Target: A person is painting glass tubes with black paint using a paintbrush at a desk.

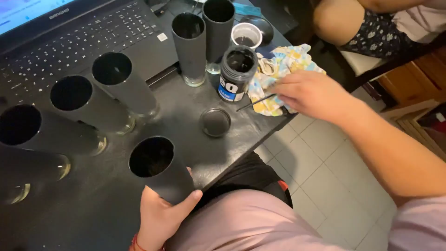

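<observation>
My left hand [160, 216] grips the base of a tall black-painted glass [160, 167] at the near edge of the black table [186, 104]. My right hand [312, 93] holds a thin dark brush [256, 102] and rests on a colourful cloth [283, 65] at the table's right edge. An open black paint jar [238, 73] with a blue label stands just left of the cloth. Its round lid [215, 122] lies flat on the table in front of it.
Several more black-painted tall glasses [123, 83] stand in rows across the table. A laptop [79, 37] sits at the back left. A small white cup [246, 36] stands behind the jar. Another person's leg [357, 23] is at upper right, above a tiled floor [325, 172].
</observation>
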